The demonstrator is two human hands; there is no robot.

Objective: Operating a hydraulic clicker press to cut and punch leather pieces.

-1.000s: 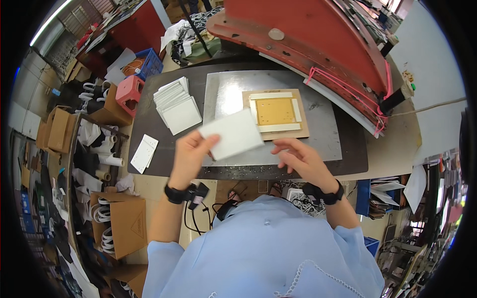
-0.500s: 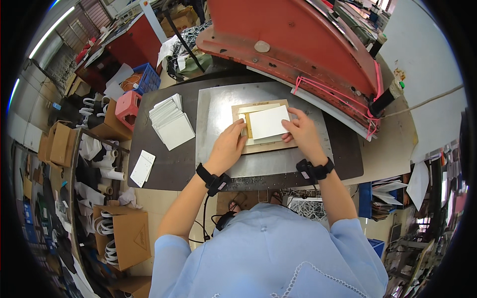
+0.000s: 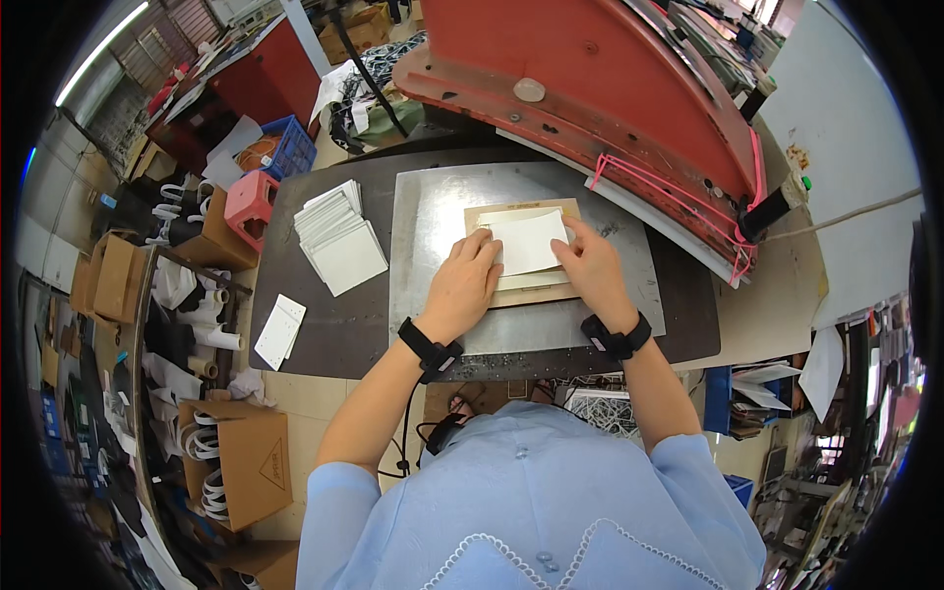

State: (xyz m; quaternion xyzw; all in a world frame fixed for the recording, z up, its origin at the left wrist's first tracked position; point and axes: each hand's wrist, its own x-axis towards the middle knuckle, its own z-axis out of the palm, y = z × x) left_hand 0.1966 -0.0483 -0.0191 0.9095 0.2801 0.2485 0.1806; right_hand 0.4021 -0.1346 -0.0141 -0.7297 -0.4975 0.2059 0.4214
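Note:
A blank white card [image 3: 531, 244] lies over a flat tan board [image 3: 536, 296], a little askew to it. With fingers curled, my left hand [image 3: 462, 283] holds the card's left edge. My right hand [image 3: 596, 275] pinches its right edge between thumb and fingers. Another pale layer shows between card and board. Under the board is a grey metal plate [image 3: 423, 211] on the dark table [image 3: 295, 221]. Left of the plate, a fanned stack of white cards [image 3: 349, 258] rests on the table. Nearer to me lie a few punched white pieces [image 3: 279, 332].
Beyond the plate, a large red machine arm [image 3: 580, 88] with a pink cord [image 3: 669, 189] overhangs the table's far right. A pink stool [image 3: 252, 206] and a blue crate [image 3: 292, 147] stand to the left. Cardboard boxes [image 3: 251, 467] sit at the lower left.
The card has shifted left, covering the yellow strip that showed beside it. My left fingers have moved onto its left edge. My right hand has followed slightly left.

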